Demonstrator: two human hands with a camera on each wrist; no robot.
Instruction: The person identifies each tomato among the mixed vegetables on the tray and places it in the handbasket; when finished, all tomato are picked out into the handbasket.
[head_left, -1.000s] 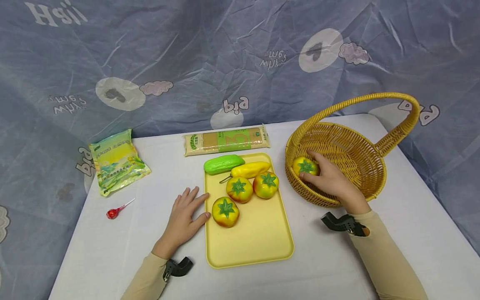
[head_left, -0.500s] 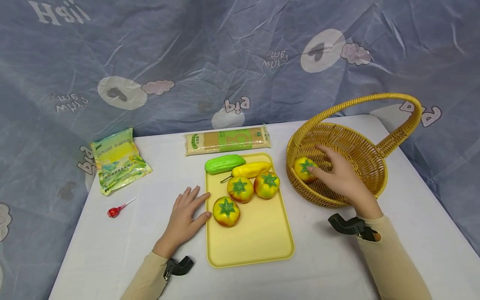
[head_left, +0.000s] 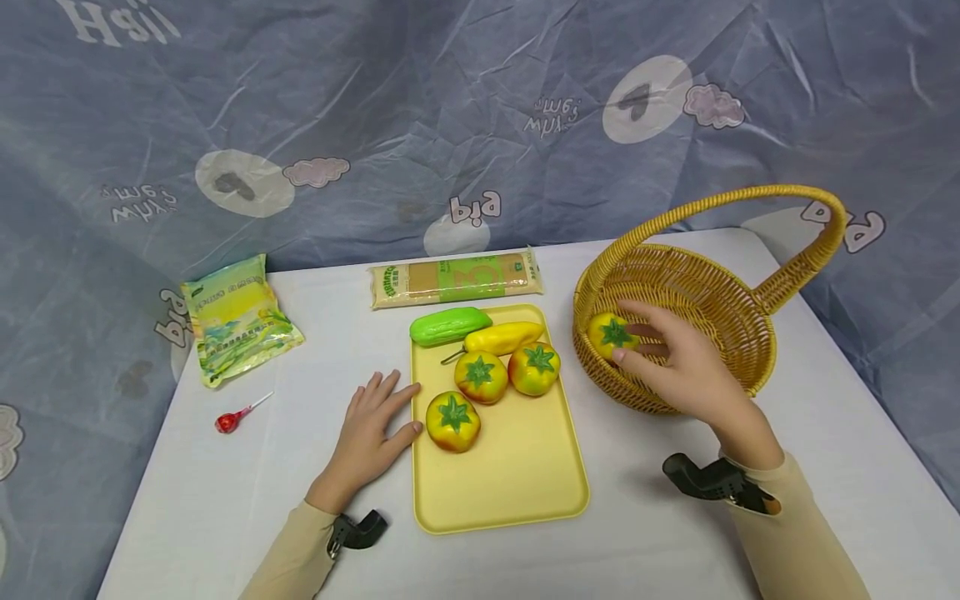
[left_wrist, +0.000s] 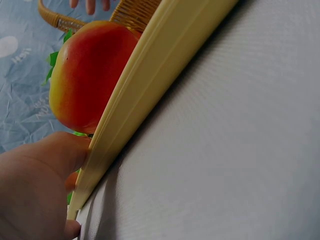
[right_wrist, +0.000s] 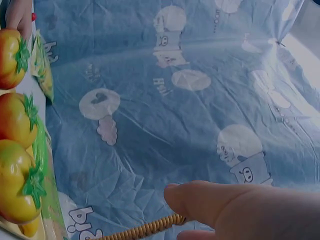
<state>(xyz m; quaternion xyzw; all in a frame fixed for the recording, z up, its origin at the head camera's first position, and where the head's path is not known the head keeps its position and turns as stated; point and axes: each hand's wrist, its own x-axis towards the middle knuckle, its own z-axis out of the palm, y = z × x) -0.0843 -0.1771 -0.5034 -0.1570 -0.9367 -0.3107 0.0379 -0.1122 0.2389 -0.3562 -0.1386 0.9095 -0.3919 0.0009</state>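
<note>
My right hand (head_left: 678,358) is over the near side of the yellow wicker basket (head_left: 761,350), thumb and fingers spread. Its fingertips overlap a yellow toy tomato (head_left: 609,335) with a green star-shaped top, which lies inside at the basket's left wall. The right wrist view shows the thumb (right_wrist: 195,200) above the basket handle. My left hand (head_left: 367,437) rests on the table with fingers spread, its thumb and index tip at the left rim of the yellow tray (head_left: 510,492). Just inside that rim sits another tomato (head_left: 452,422), red on its side in the left wrist view.
Two more tomatoes (head_left: 481,377), a yellow pepper-like vegetable (head_left: 502,338) and a green cucumber (head_left: 450,326) lie at the tray's far end. Behind stands a flat pack of noodles (head_left: 457,280). A green-yellow bag (head_left: 240,321) and a red lollipop (head_left: 228,422) lie to the left.
My right hand has let go of the tomato in the basket and drawn back toward me and to the right. The left hand and the tray's contents stay as they were.
</note>
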